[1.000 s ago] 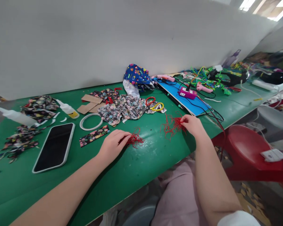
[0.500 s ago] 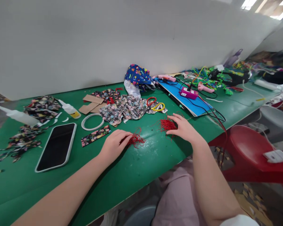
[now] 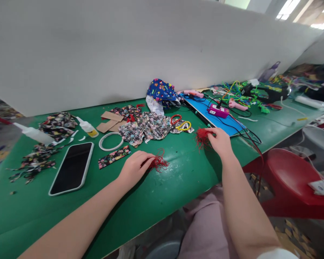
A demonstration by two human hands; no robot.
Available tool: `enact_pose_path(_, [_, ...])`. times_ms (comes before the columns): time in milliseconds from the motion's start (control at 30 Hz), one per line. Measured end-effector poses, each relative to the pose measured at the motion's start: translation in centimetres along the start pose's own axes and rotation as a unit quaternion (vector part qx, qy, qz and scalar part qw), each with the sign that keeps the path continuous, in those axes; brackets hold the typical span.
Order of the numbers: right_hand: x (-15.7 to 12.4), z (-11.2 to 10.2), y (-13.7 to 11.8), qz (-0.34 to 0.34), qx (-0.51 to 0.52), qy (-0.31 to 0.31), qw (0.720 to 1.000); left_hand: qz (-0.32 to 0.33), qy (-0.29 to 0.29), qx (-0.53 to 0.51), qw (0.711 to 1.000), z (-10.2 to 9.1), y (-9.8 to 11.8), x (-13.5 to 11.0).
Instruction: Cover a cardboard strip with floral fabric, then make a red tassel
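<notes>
A loose tangle of red threads [image 3: 160, 162] lies on the green table in front of me, and the closed fingers of my left hand [image 3: 135, 168] pinch its left end. Further right, my right hand [image 3: 219, 142] is closed on a second bunch of red threads [image 3: 202, 137], with strands hanging down from its fingertips. Whether this bunch still touches the table I cannot tell. Just behind the hands are scissors [image 3: 184, 125] with red and yellow handles, beside crumpled floral fabric [image 3: 143, 127]. A floral strip [image 3: 114, 157] lies left of my left hand.
A phone [image 3: 71, 168], a white ring [image 3: 110, 141] and glue bottles [image 3: 86, 127] are on the left. At the right are a blue board [image 3: 233, 125] with a purple power strip [image 3: 218, 111] and cords. A red stool [image 3: 291, 176] stands beyond the table edge.
My right hand has closed its spread fingers on the right red bunch and shifted it to the right. My left hand keeps its pinch. The whole view has turned slightly left.
</notes>
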State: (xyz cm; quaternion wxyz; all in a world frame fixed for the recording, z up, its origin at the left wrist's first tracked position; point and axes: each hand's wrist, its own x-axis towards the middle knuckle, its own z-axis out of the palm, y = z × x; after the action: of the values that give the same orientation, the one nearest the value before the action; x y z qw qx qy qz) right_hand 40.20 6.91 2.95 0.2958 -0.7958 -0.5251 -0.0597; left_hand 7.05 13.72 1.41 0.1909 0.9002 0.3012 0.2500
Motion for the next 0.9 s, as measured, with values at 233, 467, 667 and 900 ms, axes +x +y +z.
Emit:
enact_pose_path(233, [0.8, 1.5, 1.8, 0.026, -0.056, -0.029, 0.998, 0.0, 0.005, 0.0, 1.0, 0.0, 0.1, 0.0])
enact_pose_path(467, [0.9, 2.2, 0.3, -0.025, -0.103, -0.112, 0.988, -0.001, 0.004, -0.006, 1.0, 0.2, -0.1, -0.1])
enact_pose_path(667, [-0.4, 1.3, -2.0, -0.053, -0.055, -0.037, 0.996, 0.01, 0.01, -0.023, 1.0, 0.2, -0.1, -0.1])
enact_pose_path(900, [-5.9, 2.4, -11.9, -0.168, 0.214, -0.146, 0.951, 0.016, 0.018, -0.033, 0.999, 0.0, 0.2, -0.2])
